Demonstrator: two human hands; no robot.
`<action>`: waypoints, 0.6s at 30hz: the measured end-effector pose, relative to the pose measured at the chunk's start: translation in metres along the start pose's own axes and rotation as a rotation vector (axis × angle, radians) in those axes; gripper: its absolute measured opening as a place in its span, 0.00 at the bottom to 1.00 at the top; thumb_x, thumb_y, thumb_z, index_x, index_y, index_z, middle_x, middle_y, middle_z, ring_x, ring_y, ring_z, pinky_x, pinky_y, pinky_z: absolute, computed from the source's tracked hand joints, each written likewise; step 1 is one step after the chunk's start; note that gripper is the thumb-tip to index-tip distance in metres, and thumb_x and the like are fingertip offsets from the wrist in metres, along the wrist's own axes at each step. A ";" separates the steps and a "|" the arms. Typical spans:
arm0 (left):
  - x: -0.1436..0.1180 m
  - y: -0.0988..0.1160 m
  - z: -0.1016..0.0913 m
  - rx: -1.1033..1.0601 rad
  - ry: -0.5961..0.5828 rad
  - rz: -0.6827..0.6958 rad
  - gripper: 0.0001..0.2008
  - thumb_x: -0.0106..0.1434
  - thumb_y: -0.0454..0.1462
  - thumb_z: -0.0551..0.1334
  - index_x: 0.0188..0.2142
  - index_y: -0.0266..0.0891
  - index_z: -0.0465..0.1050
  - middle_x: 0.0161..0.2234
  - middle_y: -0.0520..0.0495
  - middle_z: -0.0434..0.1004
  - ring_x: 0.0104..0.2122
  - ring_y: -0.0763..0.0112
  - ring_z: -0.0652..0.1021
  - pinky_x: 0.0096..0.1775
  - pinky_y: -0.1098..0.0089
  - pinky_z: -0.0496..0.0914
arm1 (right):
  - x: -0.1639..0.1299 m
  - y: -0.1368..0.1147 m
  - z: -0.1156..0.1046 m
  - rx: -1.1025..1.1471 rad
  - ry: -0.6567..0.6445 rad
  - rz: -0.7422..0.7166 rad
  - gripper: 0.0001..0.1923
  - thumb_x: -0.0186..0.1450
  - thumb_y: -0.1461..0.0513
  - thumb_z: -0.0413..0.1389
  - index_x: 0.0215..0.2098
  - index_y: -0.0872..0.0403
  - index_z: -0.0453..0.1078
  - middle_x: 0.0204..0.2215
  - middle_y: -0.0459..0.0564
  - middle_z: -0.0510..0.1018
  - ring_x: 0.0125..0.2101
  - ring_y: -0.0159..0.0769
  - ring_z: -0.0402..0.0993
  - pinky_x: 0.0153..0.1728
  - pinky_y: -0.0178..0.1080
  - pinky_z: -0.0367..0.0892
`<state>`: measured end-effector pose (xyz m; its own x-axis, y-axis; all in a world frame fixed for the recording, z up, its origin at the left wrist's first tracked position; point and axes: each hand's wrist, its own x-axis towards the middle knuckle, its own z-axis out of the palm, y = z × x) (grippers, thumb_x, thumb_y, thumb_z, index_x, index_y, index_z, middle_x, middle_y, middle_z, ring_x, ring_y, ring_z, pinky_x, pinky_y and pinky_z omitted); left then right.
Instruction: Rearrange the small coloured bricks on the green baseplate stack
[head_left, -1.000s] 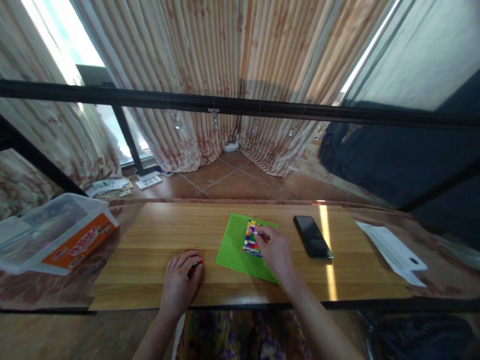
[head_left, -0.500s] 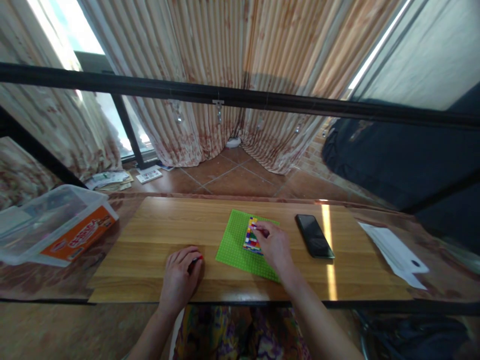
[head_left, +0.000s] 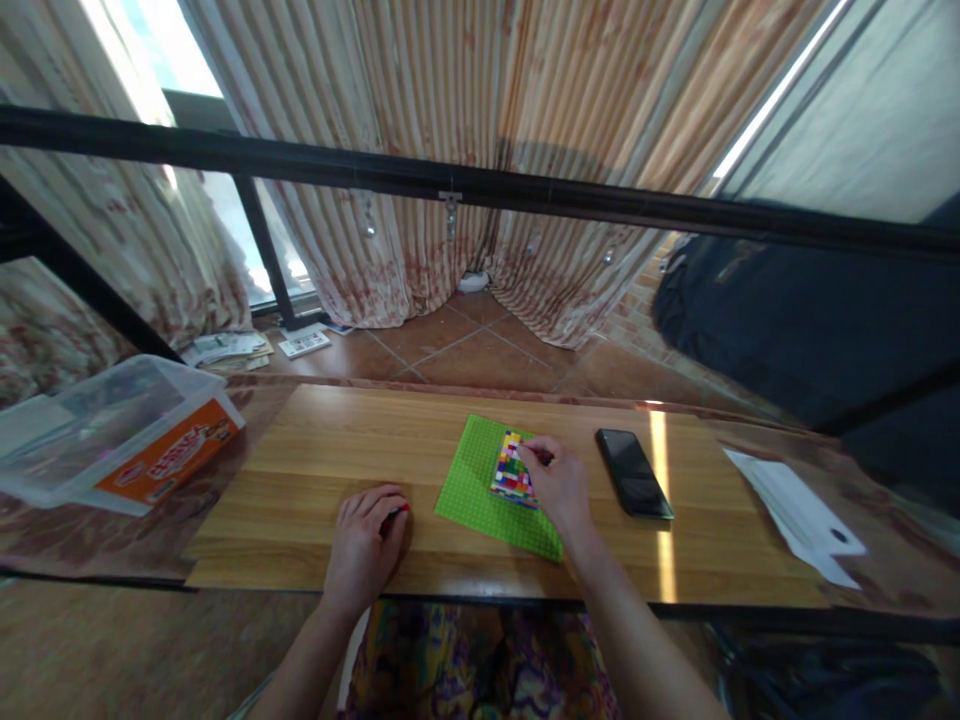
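Observation:
A low block of multicoloured toy bricks [head_left: 513, 474] sits on a green studded baseplate [head_left: 466, 480] on the table. My right hand [head_left: 564, 492] is over the block's right side, thumb and fingertips pinched together. Whatever may be between those fingertips is too small to make out. To the left of the baseplate, my left hand [head_left: 366, 540] rests on the wooden tabletop with its fingers curled. A small red brick [head_left: 405, 507] shows between its thumb and forefinger; the rest of its grip is hidden.
A black phone [head_left: 634, 474] lies right of the baseplate, and a white card-like sheet [head_left: 799, 510] beyond it. A clear plastic box [head_left: 97, 440] with an orange label stands at the left. A black rail [head_left: 420, 178] crosses before the curtains.
My right hand has shifted slightly to the right across the brick block, uncovering more of its top. My left hand keeps its place with the red brick. The camera view has tilted slightly.

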<state>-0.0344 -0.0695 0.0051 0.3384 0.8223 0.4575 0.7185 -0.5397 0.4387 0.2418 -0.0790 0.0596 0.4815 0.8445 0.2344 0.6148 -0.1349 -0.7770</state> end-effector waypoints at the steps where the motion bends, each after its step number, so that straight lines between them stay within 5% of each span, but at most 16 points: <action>1: 0.000 0.000 0.000 0.000 0.000 -0.001 0.06 0.63 0.38 0.57 0.37 0.43 0.73 0.42 0.47 0.78 0.43 0.62 0.75 0.47 0.59 0.66 | 0.000 0.000 0.001 0.002 -0.002 0.002 0.14 0.57 0.53 0.54 0.28 0.54 0.74 0.27 0.50 0.78 0.29 0.35 0.71 0.32 0.37 0.64; 18: -0.002 0.001 0.000 -0.019 -0.005 -0.009 0.06 0.63 0.37 0.58 0.37 0.43 0.73 0.43 0.47 0.77 0.44 0.63 0.74 0.47 0.59 0.66 | 0.001 0.001 0.002 0.007 -0.043 -0.010 0.12 0.57 0.56 0.54 0.27 0.55 0.75 0.25 0.49 0.78 0.27 0.34 0.71 0.32 0.36 0.63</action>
<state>-0.0347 -0.0712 0.0048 0.3349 0.8278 0.4500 0.7101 -0.5357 0.4569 0.2417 -0.0775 0.0579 0.4486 0.8670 0.2169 0.6150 -0.1234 -0.7788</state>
